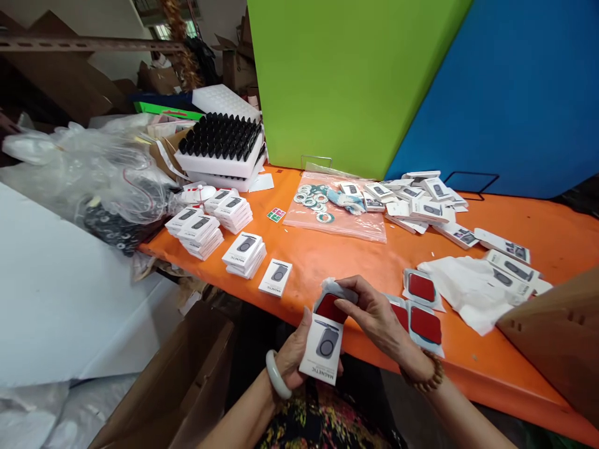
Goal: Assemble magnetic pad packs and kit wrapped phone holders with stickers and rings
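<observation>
My left hand [291, 358] grips a small white box [322, 348] printed with a grey round device and the word MAGNETIC, held at the near edge of the orange table [337, 262]. My right hand [374, 315] is closed on a red pad in a clear sleeve [331, 305] at the box's open top. More red pads in sleeves [422, 288] lie just right of my hands. Finished white boxes sit in stacks [243, 254] to the left, with a single box [276, 277] nearest.
A clear bag with ring parts [322, 209] lies mid-table, and loose flat boxes [428, 202] spread at the back right. White cloth [468, 287], foam trays of black parts [219, 143], plastic bags [93, 181], a cardboard carton [182, 380] below, green and blue panels behind.
</observation>
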`<state>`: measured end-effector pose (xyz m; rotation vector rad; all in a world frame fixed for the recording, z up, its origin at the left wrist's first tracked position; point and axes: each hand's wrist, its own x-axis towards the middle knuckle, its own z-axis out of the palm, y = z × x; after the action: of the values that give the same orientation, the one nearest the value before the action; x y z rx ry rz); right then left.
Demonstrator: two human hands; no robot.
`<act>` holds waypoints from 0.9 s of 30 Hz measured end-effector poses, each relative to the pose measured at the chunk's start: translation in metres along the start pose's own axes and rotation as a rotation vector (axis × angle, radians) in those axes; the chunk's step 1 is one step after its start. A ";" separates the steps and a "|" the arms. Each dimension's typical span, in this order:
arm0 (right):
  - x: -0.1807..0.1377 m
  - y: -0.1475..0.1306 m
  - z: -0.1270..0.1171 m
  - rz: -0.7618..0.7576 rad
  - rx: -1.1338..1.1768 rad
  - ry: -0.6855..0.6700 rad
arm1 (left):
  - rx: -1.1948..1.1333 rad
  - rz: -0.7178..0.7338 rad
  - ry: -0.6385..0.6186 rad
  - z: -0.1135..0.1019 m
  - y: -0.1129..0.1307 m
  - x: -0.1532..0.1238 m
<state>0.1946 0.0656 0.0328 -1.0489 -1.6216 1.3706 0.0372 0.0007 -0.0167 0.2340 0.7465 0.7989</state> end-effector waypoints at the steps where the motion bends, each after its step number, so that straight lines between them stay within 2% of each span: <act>1: 0.001 0.001 0.000 0.006 -0.015 -0.001 | 0.013 0.010 0.005 0.000 0.000 0.001; 8: 0.001 0.010 -0.001 0.072 -0.047 -0.118 | 0.083 0.029 -0.086 0.000 -0.004 0.000; 14: -0.025 0.000 0.017 -0.162 -0.334 -0.087 | 0.052 0.111 -0.066 0.003 -0.002 -0.001; 18: -0.040 -0.006 0.027 -0.222 -0.426 -0.080 | 0.076 0.172 -0.108 0.006 -0.006 -0.005; 21: -0.047 -0.003 0.027 -0.183 -0.441 -0.107 | 0.154 0.188 -0.118 0.004 -0.012 -0.010; 24: -0.057 0.005 0.025 -0.104 -0.440 -0.153 | 0.288 0.139 -0.101 -0.005 -0.019 -0.018; 27: -0.069 0.014 0.027 -0.057 -0.472 -0.156 | 0.455 0.095 -0.036 -0.019 -0.024 -0.030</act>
<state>0.1979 -0.0065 0.0123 -1.1697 -2.1398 1.0760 0.0241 -0.0389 -0.0257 0.6949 0.8820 0.7044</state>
